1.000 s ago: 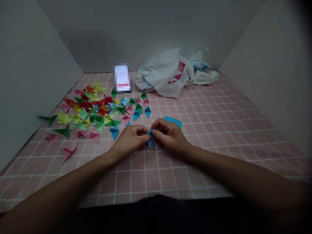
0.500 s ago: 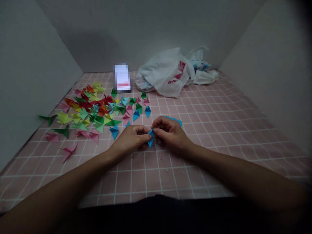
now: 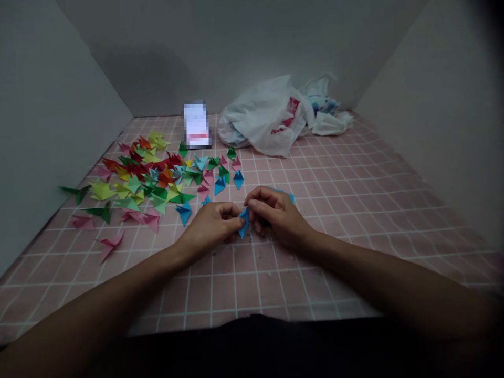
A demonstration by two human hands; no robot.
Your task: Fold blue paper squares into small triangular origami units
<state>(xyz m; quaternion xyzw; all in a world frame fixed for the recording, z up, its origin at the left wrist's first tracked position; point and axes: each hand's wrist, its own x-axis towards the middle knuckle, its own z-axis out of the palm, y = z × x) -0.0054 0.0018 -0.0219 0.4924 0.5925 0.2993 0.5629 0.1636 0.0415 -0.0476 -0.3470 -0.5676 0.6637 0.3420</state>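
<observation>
A small piece of blue origami paper (image 3: 243, 224), folded to a narrow diamond, is held upright in front of me. My left hand (image 3: 214, 223) pinches its left side between thumb and fingers. At its upper tip, the thumb and index finger of my right hand (image 3: 275, 212) come together; the other fingers curl beneath. Finger detail at the tip is small and dim. Flat blue paper (image 3: 286, 194) lies partly hidden behind my right hand. Left of my hands, a folded blue paper crane (image 3: 183, 213) rests on the cloth.
Many-coloured paper cranes (image 3: 157, 178) are spread over the left of the pink checked tablecloth (image 3: 354, 210). A phone (image 3: 197, 126) with a lit, blurred screen stands behind them. White plastic bags (image 3: 268, 115) lie near the back wall. Pale walls enclose the table on three sides.
My right thumb has shifted slightly up at the tip of the blue paper. The left hand keeps its pinch, nearly unmoved.
</observation>
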